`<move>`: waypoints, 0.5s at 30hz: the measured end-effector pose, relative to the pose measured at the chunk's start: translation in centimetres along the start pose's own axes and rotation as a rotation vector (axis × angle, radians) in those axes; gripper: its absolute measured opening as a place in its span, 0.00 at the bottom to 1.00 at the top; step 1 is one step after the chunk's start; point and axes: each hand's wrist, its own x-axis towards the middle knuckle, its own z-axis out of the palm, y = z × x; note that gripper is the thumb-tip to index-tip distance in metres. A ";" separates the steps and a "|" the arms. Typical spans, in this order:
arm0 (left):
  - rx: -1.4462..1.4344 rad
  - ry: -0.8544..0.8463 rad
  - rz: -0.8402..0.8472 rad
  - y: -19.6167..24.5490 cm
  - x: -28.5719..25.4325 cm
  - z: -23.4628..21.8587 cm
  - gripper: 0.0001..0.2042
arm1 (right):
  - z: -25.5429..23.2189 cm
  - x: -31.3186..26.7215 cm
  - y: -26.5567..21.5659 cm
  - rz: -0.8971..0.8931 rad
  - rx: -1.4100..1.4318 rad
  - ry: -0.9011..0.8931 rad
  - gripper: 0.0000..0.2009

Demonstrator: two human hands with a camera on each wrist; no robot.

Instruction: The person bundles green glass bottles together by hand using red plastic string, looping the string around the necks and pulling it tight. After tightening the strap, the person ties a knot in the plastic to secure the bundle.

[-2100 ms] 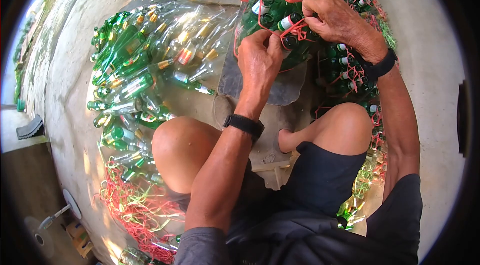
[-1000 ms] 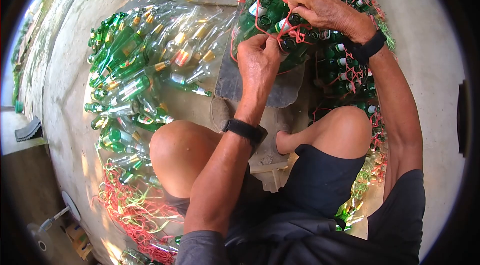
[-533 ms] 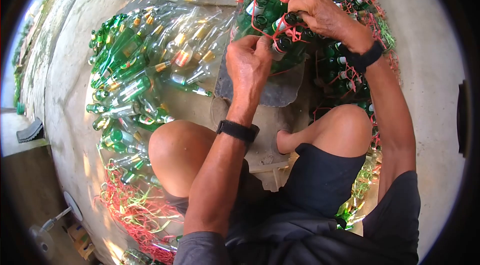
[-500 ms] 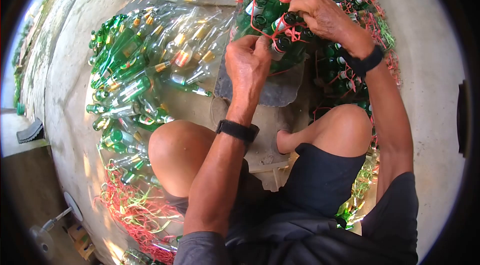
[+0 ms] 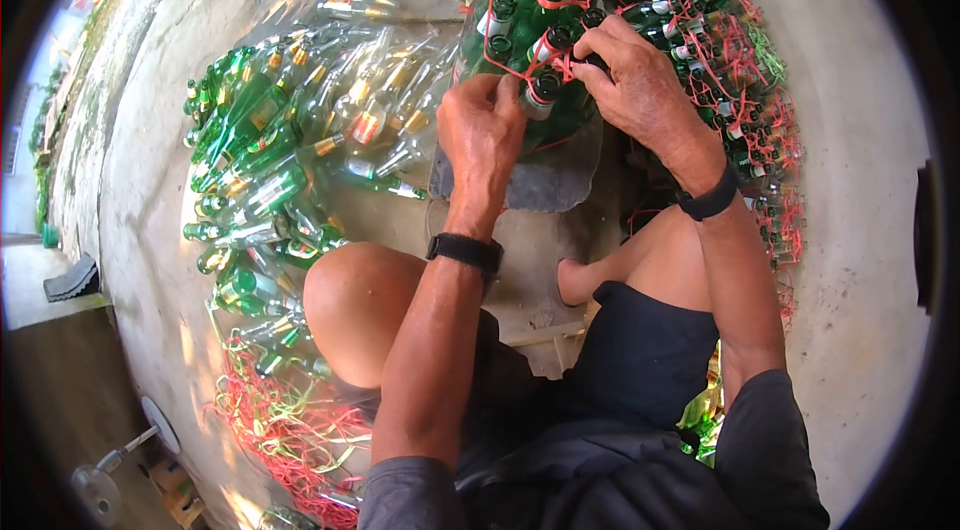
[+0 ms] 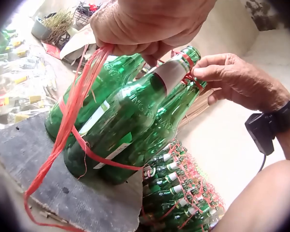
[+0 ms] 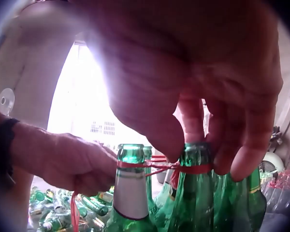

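A cluster of green glass bottles (image 6: 116, 121) stands upright on a dark board (image 5: 550, 180) in front of the person. Red plastic twine (image 6: 72, 116) loops round the necks, and another band circles the bodies. At the near left of the cluster, the left hand (image 5: 480, 120) pinches the twine, whose loose length hangs down past the board in the left wrist view. The right hand (image 5: 645, 85) is at the necks on the right side, thumb and fingers at the twine by a bottle neck (image 7: 193, 159). In the right wrist view its fingertips partly hide that neck.
Loose green and clear bottles (image 5: 270, 190) lie on the floor at left, with a heap of red and green twine (image 5: 290, 410) nearer the body. Tied bottle bundles (image 5: 740, 80) crowd the right side. A fan (image 5: 100, 490) stands at lower left.
The right hand has come down toward the body from the far necks to the nearer ones. The left hand keeps its pinch on the twine and has shifted slightly left in the head view.
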 end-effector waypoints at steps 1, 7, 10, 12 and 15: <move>0.002 -0.001 0.001 -0.1 0.0 0.0 0.15 | 0.1 0.1 0.0 0.008 0.031 0.006 0.04; 0.101 -0.049 0.052 -0.2 0.4 -0.8 0.14 | 0.2 0.1 0.3 0.010 0.078 0.036 0.04; 0.040 -0.047 0.060 -0.3 0.6 -1.2 0.14 | 0.4 0.1 0.6 0.003 0.088 0.044 0.04; 0.086 -0.055 0.061 -0.2 0.8 -1.6 0.14 | 0.4 0.0 0.7 0.002 0.091 0.051 0.05; 0.174 -0.055 0.148 0.3 1.2 -2.2 0.14 | 0.3 0.0 0.9 0.015 0.088 0.035 0.05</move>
